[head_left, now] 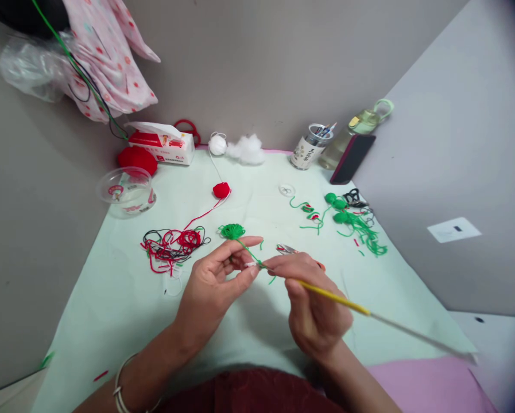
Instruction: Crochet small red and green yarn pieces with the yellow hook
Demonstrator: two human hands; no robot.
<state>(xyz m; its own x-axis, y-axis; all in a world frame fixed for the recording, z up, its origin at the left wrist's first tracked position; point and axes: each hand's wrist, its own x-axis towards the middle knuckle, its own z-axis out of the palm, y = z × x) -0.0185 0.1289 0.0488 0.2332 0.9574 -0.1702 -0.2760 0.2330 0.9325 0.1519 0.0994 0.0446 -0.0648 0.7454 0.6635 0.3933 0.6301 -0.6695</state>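
My right hand (311,298) grips a crochet hook (347,303) with a yellow handle and a long silver shaft that sticks out to the right. Its hooked end meets a green yarn strand (249,251) between my hands. My left hand (216,281) pinches that strand at its fingertips. The strand runs up to a small green yarn ball (232,230) lying on the pale green table cover (111,298). A tiny piece of green work sits at the pinch point, mostly hidden by fingers.
A tangle of red and black yarn (171,245) lies left, a red yarn ball (221,190) behind it. Green crocheted pieces (354,221) sit right. A clear bowl (126,190), tissue box (162,144), white stuffing (245,149), pen cup (311,147), bottle (356,132) and scissors (289,249) stand about.
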